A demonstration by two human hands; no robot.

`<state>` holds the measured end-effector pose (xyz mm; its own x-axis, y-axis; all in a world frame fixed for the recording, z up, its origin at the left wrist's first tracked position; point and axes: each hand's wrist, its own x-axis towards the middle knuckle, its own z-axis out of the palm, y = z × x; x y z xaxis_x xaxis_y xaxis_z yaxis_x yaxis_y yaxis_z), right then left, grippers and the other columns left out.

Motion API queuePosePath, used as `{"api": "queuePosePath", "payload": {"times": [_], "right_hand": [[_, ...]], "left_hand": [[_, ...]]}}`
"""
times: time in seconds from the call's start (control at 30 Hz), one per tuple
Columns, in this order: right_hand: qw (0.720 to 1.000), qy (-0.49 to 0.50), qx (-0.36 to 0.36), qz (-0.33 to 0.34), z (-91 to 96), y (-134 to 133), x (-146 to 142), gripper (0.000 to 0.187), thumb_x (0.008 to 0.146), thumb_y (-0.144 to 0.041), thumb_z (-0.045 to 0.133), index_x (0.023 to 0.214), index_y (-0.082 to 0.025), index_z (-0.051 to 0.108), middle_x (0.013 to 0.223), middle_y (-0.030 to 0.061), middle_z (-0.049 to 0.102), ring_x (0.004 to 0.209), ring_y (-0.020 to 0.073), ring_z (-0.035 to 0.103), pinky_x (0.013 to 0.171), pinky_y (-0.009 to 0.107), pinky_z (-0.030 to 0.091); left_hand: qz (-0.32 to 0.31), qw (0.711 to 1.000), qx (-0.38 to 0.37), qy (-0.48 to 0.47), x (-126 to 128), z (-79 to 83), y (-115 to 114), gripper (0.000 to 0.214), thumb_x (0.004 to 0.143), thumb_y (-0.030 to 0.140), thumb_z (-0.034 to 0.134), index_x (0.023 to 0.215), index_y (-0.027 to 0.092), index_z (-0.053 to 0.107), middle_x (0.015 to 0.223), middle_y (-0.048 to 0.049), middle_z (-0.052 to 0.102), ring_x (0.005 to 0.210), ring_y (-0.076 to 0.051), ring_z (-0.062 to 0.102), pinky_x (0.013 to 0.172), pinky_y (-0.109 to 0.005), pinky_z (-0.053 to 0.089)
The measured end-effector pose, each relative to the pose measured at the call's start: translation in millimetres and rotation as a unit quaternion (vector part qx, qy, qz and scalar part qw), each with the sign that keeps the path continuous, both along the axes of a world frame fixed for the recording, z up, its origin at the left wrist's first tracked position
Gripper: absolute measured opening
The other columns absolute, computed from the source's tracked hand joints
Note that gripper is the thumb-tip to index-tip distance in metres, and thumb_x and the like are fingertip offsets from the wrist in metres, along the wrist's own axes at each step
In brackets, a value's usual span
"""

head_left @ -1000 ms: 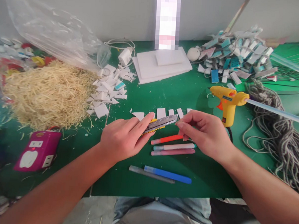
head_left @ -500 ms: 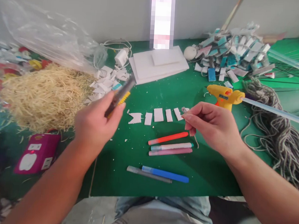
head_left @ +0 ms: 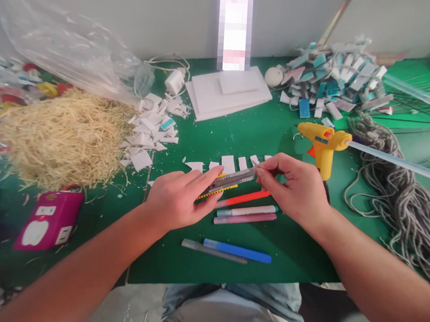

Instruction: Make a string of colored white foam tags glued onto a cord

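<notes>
My left hand is closed around a utility knife with a grey blade and yellow-black body. The blade points right, its tip meeting the fingertips of my right hand. Those fingers pinch something small, probably a bit of grey cord, mostly hidden by the fingers. Behind the knife lies a row of small white foam pieces, partly covered by my hands. Just below are a red marker, a white marker and a pink marker. Nearer me lie a blue marker and a grey marker.
A yellow glue gun with a long glue stick stands at right, beside grey cord. White foam sheets and a scrap pile lie at the back. Straw, foam scraps and a magenta power socket are left.
My left hand has brought the knife right and down, and its blade is now at my right fingertips. My right hand has shifted slightly left, still pinching.
</notes>
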<state>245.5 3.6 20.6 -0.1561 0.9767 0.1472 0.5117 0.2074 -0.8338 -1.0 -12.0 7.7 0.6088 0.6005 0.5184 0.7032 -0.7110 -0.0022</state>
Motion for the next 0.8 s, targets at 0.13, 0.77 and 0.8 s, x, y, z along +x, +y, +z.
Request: {"api": "queuePosePath", "payload": {"times": [0.13, 0.77, 0.8], "right_hand": [[1.000, -0.001, 0.004, 0.005, 0.2, -0.7, 0.0, 0.014, 0.085, -0.024, 0.062, 0.072, -0.021, 0.065, 0.066, 0.0015, 0.070, 0.055, 0.0121, 0.056, 0.053, 0.025, 0.044], [0.999, -0.038, -0.001, 0.022, -2.6, -1.8, -1.4, 0.014, 0.084, -0.022, 0.061, 0.071, -0.022, 0.066, 0.064, 0.0010, 0.067, 0.056, 0.0128, 0.054, 0.056, 0.026, 0.044], [0.999, -0.039, -0.005, 0.022, -2.7, -1.7, -1.4, 0.014, 0.084, -0.024, 0.061, 0.071, -0.022, 0.067, 0.064, 0.0010, 0.067, 0.056, 0.0127, 0.053, 0.056, 0.026, 0.044]], "left_hand": [[0.007, 1.000, 0.013, 0.001, -0.2, -0.1, 0.9, 0.029, 0.099, 0.024, 0.057, 0.123, 0.012, 0.069, 0.070, 0.0019, 0.074, 0.049, -0.013, 0.061, 0.049, -0.027, 0.045], [0.032, 0.998, 0.031, 0.032, -0.8, -3.3, 1.9, 0.028, 0.103, 0.029, 0.056, 0.125, 0.016, 0.069, 0.074, 0.0014, 0.076, 0.052, -0.013, 0.064, 0.050, -0.027, 0.046], [0.035, 0.998, 0.029, 0.035, -0.8, -3.7, 1.9, 0.029, 0.103, 0.029, 0.057, 0.126, 0.016, 0.069, 0.076, 0.0007, 0.077, 0.053, -0.013, 0.065, 0.050, -0.027, 0.046]]}}
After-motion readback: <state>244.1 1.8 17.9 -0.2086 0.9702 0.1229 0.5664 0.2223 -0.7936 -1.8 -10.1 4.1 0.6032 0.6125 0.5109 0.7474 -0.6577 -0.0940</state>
